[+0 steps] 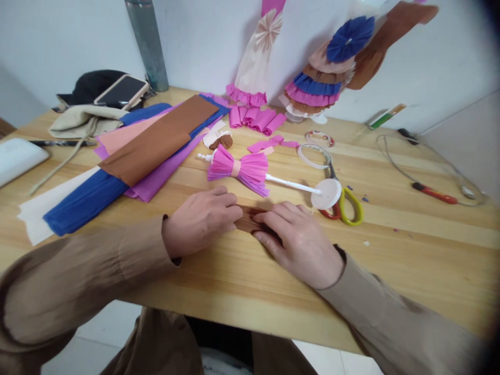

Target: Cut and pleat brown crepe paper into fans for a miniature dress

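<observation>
My left hand (203,220) and my right hand (299,242) rest on the wooden table (410,250), both pressing a small folded strip of brown crepe paper (250,219) between them. Fingers of both hands are curled onto the strip, and most of it is hidden under them. Just beyond lies a pink crepe-paper doll skirt on a white stick with a round base (244,169).
Sheets of brown, blue, purple, pink and white crepe paper (128,156) lie at the left. Scissors (347,205) and tape rolls (312,155) sit right of the doll. Pink ruffles (255,119), paper dresses (316,78) at the wall, a phone (122,91), a metal bottle (148,44), a red-handled tool (433,194).
</observation>
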### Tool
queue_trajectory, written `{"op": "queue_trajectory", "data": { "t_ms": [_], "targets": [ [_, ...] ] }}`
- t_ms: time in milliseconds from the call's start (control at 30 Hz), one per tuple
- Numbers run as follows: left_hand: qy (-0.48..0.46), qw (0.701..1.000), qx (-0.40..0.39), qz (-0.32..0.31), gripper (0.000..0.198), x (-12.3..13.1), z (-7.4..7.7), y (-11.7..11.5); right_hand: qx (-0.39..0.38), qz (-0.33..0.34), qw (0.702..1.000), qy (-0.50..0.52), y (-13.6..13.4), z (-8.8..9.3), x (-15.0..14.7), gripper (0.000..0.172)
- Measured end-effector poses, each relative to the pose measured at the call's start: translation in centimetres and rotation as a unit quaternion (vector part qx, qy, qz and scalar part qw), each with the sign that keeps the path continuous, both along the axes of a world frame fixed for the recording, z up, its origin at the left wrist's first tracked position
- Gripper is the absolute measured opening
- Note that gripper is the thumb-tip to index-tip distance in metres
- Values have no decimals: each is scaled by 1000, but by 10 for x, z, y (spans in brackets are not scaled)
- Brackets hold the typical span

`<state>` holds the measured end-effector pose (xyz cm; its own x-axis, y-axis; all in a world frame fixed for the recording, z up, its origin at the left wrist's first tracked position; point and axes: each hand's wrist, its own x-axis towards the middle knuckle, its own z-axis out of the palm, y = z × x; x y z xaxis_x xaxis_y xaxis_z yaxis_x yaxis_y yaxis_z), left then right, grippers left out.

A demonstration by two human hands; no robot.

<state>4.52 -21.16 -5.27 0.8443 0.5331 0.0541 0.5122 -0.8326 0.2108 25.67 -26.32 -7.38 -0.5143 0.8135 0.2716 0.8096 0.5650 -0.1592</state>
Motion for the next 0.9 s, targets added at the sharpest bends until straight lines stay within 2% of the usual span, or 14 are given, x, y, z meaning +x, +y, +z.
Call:
{"op": "queue_trajectory", "data": {
  "t_ms": [633,900],
  "targets": [
    [15,1000,-4,3,21,1,5,-4,9,14,1000,4,-1,0,-2,23],
    [-14,1000,18,-10,17,-1,-4,0,22,21,999,21,-1,-1,-2,18]
  ]
}}
